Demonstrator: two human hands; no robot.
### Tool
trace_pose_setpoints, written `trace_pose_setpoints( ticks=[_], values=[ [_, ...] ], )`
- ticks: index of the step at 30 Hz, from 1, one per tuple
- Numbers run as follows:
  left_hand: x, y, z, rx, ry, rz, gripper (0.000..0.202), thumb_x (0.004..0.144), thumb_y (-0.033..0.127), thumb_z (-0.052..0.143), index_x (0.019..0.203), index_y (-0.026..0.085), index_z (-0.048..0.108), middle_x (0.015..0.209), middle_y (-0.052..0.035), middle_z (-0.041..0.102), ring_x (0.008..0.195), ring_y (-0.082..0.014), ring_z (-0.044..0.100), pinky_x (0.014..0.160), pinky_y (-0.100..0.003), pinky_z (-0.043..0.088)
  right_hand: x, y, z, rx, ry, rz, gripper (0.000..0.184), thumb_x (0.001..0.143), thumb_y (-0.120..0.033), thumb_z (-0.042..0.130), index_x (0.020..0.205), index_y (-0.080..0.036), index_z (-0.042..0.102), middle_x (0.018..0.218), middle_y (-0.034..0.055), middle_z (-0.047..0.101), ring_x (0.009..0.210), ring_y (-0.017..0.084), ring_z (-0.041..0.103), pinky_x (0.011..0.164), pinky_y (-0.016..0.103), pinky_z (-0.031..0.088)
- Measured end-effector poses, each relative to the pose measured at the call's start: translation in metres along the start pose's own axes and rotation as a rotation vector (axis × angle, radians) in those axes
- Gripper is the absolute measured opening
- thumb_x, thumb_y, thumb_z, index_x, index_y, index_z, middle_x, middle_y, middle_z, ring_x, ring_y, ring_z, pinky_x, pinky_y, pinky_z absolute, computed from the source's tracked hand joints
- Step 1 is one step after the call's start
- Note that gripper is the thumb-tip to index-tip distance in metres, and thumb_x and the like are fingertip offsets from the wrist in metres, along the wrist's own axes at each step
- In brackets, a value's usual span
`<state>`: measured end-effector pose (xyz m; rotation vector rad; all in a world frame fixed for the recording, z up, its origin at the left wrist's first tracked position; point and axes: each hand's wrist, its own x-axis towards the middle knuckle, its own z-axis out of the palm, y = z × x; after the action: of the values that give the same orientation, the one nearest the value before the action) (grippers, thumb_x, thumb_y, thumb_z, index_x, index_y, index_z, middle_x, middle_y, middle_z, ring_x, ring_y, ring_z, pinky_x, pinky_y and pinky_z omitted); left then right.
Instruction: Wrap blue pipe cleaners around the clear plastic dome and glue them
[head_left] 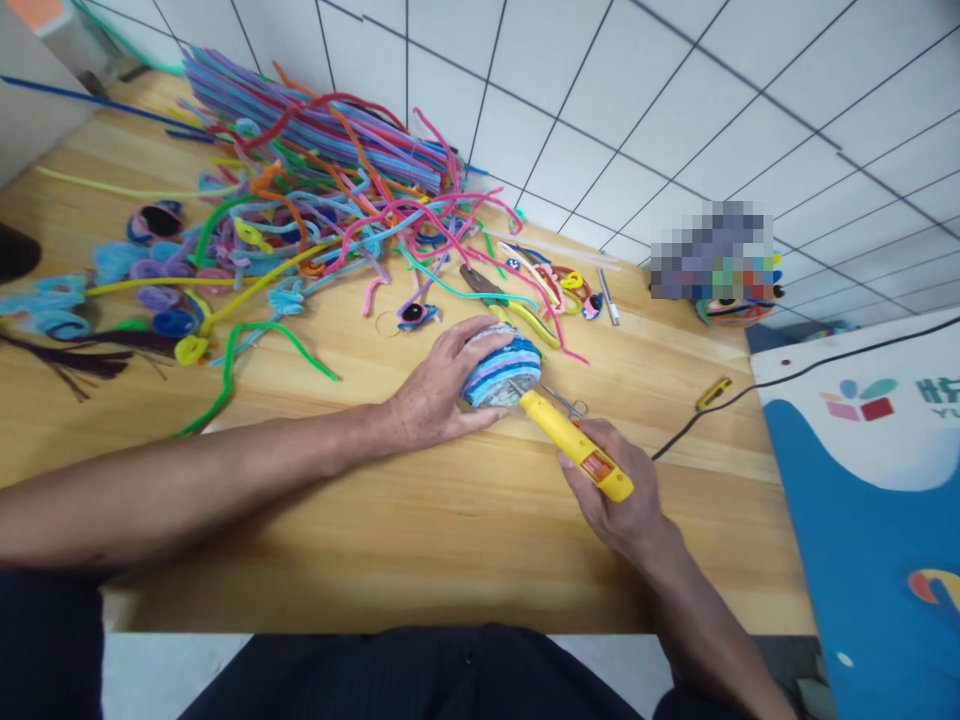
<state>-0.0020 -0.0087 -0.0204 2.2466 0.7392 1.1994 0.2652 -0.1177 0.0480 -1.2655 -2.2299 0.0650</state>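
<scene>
My left hand (435,390) is wrapped round the far and near sides of a rounded ball (504,368) banded in blue, light blue, pink and grey strands. In my right hand (619,480) is a yellow glue gun (574,440), its metal tip touching or very close to the ball's near right side. Partly hidden behind the gun lie small scissors (576,406). Just beyond the ball are yellow-green handled pliers (517,308), with dark jaws pointing up and left.
A bundle of pipe cleaners (315,125) and a tangle of loose ones (300,220) fill the back left of the wooden table (420,540). A black cord (712,405) runs right past a yellow cutter (714,394). A tiled wall (570,110) stands behind.
</scene>
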Motion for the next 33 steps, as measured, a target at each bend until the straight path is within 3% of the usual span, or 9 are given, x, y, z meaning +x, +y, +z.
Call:
trace_pose_setpoints(
  ticks=[8, 16, 33],
  values=[
    [-0.0008, 0.0001, -0.0001, -0.006, -0.012, -0.038, 0.087, 0.094, 0.04, 0.084, 0.167, 0.031, 0.038, 0.167, -0.0194, 0.047, 0.159, -0.0393, 0.047, 0.13, -0.065, 0.046, -0.0026, 0.001, -0.0011, 0.015, -0.019, 0.031, 0.036, 0.099, -0.02, 0.068, 0.134, -0.027, 0.061, 0.107, 0.0062, 0.081, 0.086, 0.024, 0.082, 0.072, 0.034, 0.067],
    [-0.0007, -0.0002, 0.0001, -0.011, 0.004, -0.016, 0.085, 0.094, 0.039, 0.083, 0.166, 0.029, 0.039, 0.166, -0.0204, 0.048, 0.158, -0.0391, 0.049, 0.129, -0.064, 0.047, 0.0018, -0.0006, -0.0016, 0.022, -0.001, 0.019, 0.027, 0.103, -0.021, 0.064, 0.129, -0.025, 0.06, 0.102, 0.0054, 0.079, 0.081, 0.021, 0.08, 0.067, 0.032, 0.065],
    [-0.0017, -0.0016, 0.0022, -0.015, 0.007, -0.019, 0.088, 0.093, 0.041, 0.085, 0.167, 0.032, 0.038, 0.166, -0.0198, 0.047, 0.158, -0.0404, 0.049, 0.129, -0.066, 0.046, 0.0004, -0.0014, 0.0029, 0.033, 0.014, -0.002, 0.034, 0.102, -0.021, 0.065, 0.136, -0.026, 0.06, 0.102, 0.0054, 0.08, 0.082, 0.023, 0.081, 0.069, 0.033, 0.066]
  ],
)
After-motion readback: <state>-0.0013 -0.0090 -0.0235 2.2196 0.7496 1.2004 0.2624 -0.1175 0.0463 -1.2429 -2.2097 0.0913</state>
